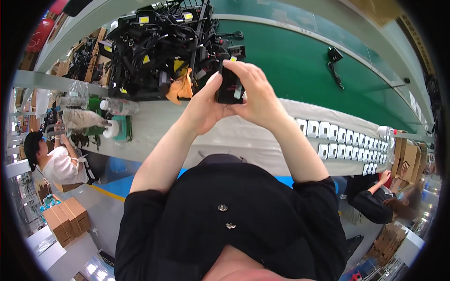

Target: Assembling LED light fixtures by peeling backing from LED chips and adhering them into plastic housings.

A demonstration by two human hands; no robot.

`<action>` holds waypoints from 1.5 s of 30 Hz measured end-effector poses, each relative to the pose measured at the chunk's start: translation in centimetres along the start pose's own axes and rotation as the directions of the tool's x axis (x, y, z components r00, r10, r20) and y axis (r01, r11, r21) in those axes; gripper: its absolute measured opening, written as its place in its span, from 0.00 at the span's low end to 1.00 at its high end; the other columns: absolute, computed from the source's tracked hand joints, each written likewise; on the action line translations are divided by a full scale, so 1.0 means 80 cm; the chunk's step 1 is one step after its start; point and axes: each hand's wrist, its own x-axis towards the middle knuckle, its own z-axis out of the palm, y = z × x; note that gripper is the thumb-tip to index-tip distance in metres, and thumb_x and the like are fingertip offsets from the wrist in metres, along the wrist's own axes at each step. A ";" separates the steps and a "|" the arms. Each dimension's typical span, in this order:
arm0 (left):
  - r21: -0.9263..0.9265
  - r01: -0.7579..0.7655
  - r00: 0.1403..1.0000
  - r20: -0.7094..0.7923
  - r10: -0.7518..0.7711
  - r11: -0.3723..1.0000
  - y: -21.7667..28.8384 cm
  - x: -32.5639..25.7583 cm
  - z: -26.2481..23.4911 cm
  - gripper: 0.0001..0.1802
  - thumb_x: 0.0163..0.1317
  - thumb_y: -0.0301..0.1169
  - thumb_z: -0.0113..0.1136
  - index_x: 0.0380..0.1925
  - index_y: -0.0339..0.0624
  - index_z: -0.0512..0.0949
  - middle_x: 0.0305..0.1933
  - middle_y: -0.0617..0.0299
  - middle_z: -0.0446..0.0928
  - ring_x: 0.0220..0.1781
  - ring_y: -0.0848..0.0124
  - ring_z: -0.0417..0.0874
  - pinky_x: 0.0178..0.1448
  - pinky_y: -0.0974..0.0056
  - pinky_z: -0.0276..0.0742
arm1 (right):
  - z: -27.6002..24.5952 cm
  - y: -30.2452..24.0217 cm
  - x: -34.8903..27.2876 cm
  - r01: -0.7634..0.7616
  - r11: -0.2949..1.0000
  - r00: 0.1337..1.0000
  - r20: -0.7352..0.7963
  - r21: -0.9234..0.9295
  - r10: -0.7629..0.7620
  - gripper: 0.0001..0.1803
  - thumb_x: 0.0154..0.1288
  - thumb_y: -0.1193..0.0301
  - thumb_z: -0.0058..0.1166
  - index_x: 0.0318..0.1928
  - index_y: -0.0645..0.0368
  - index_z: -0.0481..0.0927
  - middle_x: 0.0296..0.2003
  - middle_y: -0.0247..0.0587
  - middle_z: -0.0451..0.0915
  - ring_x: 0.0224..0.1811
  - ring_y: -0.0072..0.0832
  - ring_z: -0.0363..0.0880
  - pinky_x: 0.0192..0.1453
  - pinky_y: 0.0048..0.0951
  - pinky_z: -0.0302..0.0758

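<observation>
Between my two hands, over the near edge of the bench, is a black box-shaped power adapter point(228, 88) with a small pale patch on its face. My left hand point(205, 107) grips its left side, the thumb lying along the edge. Curled over its top and right side are the fingers of my right hand point(258, 96). Just left of the hands, a black crate point(140, 99) is heaped with black adapters and tangled cables point(157, 56). An orange cloth-like piece point(180, 88) hangs at the crate's near corner.
A green conveyor belt point(290, 56) runs beyond the bench, carrying a corded black adapter point(334, 54). Rows of small white-and-black units point(347, 136) line the bench at right. Left stand plastic bottles point(121, 107). Co-workers sit at left point(61, 161) and right point(375, 201).
</observation>
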 end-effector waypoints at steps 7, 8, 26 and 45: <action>0.015 -0.042 0.997 0.072 0.041 0.999 -0.014 -0.051 0.071 0.22 0.72 0.45 0.34 0.53 0.41 0.66 0.48 0.57 0.75 0.48 0.68 0.79 0.51 0.60 0.78 | -0.091 -0.066 -0.081 -0.102 0.990 0.989 -0.116 -0.099 0.091 0.23 0.42 0.74 0.67 0.44 0.56 0.77 0.51 0.43 0.73 0.52 0.35 0.73 0.48 0.31 0.73; 0.053 -0.081 0.994 0.075 0.077 0.995 -0.016 -0.056 0.079 0.22 0.72 0.45 0.35 0.54 0.42 0.66 0.48 0.58 0.75 0.48 0.69 0.79 0.52 0.61 0.77 | -0.093 -0.079 -0.090 -0.129 0.992 0.981 -0.143 0.005 0.129 0.13 0.46 0.77 0.64 0.36 0.59 0.79 0.42 0.42 0.77 0.44 0.34 0.77 0.43 0.29 0.74; 0.229 -0.295 0.955 0.045 0.293 0.928 -0.025 -0.134 0.138 0.24 0.70 0.48 0.40 0.55 0.43 0.68 0.46 0.64 0.76 0.44 0.77 0.78 0.45 0.69 0.76 | -0.148 -0.180 -0.126 0.260 0.895 0.955 -0.039 -0.363 -0.293 0.11 0.42 0.79 0.63 0.31 0.59 0.79 0.34 0.36 0.80 0.34 0.35 0.74 0.38 0.31 0.72; 0.423 -0.017 0.994 0.106 -0.031 0.906 -0.015 -0.172 0.151 0.42 0.64 0.65 0.30 0.55 0.38 0.69 0.39 0.59 0.76 0.35 0.69 0.81 0.28 0.68 0.78 | -0.130 -0.191 -0.105 0.593 0.750 0.805 0.199 -0.293 -0.559 0.16 0.38 0.78 0.57 0.34 0.62 0.81 0.37 0.37 0.78 0.38 0.34 0.75 0.40 0.30 0.75</action>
